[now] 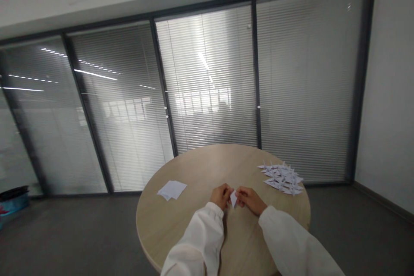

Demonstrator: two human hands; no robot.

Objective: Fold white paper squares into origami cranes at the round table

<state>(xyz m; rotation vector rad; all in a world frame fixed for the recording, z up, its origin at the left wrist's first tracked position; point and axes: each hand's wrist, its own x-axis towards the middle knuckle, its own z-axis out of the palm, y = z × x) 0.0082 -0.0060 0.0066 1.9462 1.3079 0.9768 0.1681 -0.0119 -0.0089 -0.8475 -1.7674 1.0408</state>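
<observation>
Both my hands meet over the middle of a round wooden table [181,228]. My left hand [221,195] and my right hand [248,199] each pinch a side of a small folded white paper piece [233,199] held between them, just above the tabletop. Their fingers are closed on it. White sleeves cover both my arms. A small stack of white paper squares [172,189] lies to the left of my hands. A pile of several folded white paper shapes [282,178] lies at the table's right edge.
Behind the table runs a glass wall with closed blinds and dark frames [164,108]. Grey floor surrounds the table. A white wall [391,95] stands on the right. A blue container [13,200] sits on the floor at far left.
</observation>
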